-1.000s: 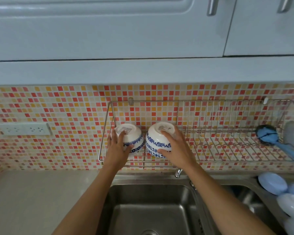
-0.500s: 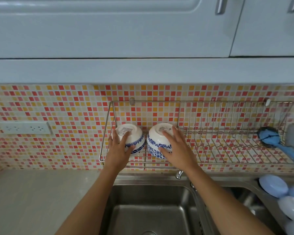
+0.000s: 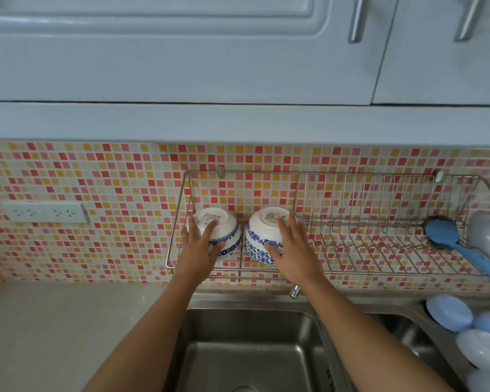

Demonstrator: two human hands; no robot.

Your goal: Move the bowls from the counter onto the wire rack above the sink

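Two bowls sit upside down at the wire rack's (image 3: 351, 267) left end: the left bowl (image 3: 224, 233) under my left hand (image 3: 200, 250), the right bowl (image 3: 262, 236) under my right hand (image 3: 290, 250), each with fingers spread over the base. If I let go carelessly, I reckon a rim could slip between wires and tip toward the sink (image 3: 246, 343).

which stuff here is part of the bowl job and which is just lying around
Job: left bowl, right bowl, rack, left hand, right hand.
Lying about: brush, blue lids, sink, socket.
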